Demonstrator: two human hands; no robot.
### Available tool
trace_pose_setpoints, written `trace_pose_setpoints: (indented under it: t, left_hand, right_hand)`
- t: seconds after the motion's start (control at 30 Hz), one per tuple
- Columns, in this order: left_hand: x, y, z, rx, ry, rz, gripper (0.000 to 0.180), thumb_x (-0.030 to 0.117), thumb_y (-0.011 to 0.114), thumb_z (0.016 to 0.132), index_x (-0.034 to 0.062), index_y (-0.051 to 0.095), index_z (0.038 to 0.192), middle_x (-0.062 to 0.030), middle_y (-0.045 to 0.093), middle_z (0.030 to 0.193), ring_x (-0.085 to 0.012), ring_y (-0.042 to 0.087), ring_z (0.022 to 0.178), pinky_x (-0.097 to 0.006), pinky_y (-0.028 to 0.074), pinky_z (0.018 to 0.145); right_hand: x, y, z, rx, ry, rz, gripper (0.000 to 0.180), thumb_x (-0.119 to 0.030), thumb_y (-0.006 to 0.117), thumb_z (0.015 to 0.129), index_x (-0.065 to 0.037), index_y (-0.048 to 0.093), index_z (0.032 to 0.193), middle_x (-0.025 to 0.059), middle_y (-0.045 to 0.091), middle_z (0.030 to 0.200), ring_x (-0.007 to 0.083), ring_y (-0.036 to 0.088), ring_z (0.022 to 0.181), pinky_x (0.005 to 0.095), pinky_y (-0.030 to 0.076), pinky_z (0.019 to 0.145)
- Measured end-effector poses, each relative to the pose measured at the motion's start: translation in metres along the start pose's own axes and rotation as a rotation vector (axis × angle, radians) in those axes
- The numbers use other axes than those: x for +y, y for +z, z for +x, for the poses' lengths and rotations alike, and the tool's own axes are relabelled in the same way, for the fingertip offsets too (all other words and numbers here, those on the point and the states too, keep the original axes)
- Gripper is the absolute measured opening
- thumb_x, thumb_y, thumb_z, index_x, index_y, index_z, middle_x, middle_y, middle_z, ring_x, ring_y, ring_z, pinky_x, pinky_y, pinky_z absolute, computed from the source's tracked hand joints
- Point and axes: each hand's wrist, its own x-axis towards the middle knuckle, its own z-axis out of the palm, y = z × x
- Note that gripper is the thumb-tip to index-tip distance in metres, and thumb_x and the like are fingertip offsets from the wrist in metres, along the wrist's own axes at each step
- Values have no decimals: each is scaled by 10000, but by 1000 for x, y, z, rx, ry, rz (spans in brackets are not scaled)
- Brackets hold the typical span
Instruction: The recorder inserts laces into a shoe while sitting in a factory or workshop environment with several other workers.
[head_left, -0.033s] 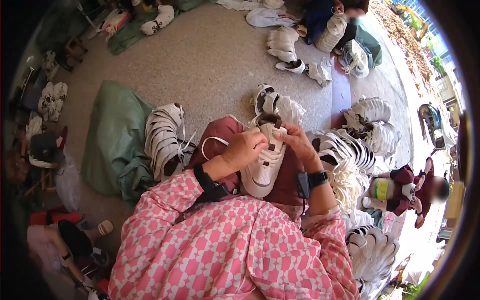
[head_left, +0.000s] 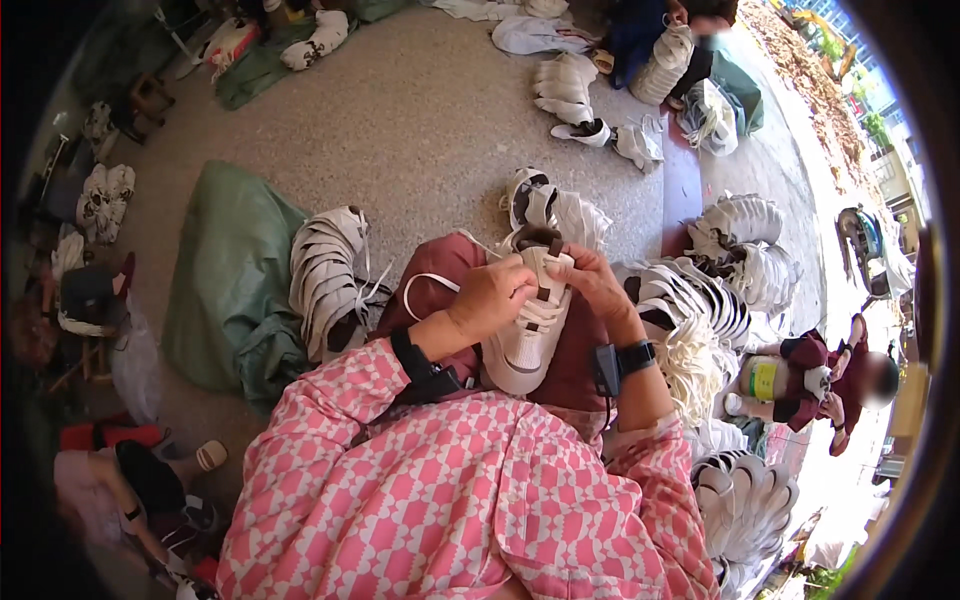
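A cream shoe upper (head_left: 525, 340) with brown patches rests on my lap, its toe toward me and its dark-lined opening away. My left hand (head_left: 490, 297) is closed at the upper's left eyelet edge, fingers pinched together. From it a white shoelace (head_left: 425, 279) loops out over my left knee. A small dark tip shows by these fingers; I cannot make out what it is. My right hand (head_left: 595, 283) grips the opposite edge near the tongue, thumb on top. Lace strands cross the front of the upper between the hands.
Nested white uppers (head_left: 325, 270) stand left of my knees beside a green sack (head_left: 225, 280). More uppers (head_left: 565, 212) lie ahead. At the right are stacked uppers (head_left: 695, 290) and a bundle of pale laces (head_left: 690, 375). Another person (head_left: 840, 385) sits at far right.
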Motion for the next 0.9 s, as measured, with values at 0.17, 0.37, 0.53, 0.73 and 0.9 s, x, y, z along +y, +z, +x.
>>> trace_pose_setpoints:
  t: [0.17,0.37,0.53,0.73,0.9]
  left_hand:
    - [-1,-3,5,114,204,42,263,106,734,765,89,659,1016,-81,608,953,-305,624,892,-381,511,740]
    - [-14,-21,39,-294,-66,-200,762,148,784,672,90,456,1358,-164,597,1219,-338,600,1083,-396,483,938]
    - [-28,-28,53,-550,-214,-586,769,86,787,745,-35,421,1410,-92,593,1280,-145,574,1093,-289,479,933]
    - [-35,-30,59,-658,-351,-604,617,58,783,723,-42,559,1288,-48,673,1126,-111,608,995,-261,491,893]
    - [-29,-27,56,-664,-390,-575,644,76,799,696,-35,565,1286,-32,685,1089,-111,626,929,-258,502,849]
  right_hand:
    - [-4,2,-2,-28,-1,41,311,-137,699,899,-46,671,1195,-27,689,1051,70,605,959,243,471,869]
    - [-7,8,-7,55,-32,-2,243,-182,689,917,-52,680,1122,-31,677,975,60,586,882,238,469,805]
    - [-14,8,-47,373,-141,-174,170,-134,672,935,-22,663,1062,-26,648,858,41,560,780,199,458,691]
    - [3,45,-74,264,-41,-99,182,-79,672,929,23,634,1074,1,662,848,58,599,784,209,483,684]
    - [9,52,-60,325,-8,-239,169,-83,667,934,22,633,1061,10,661,825,62,604,750,219,489,665]
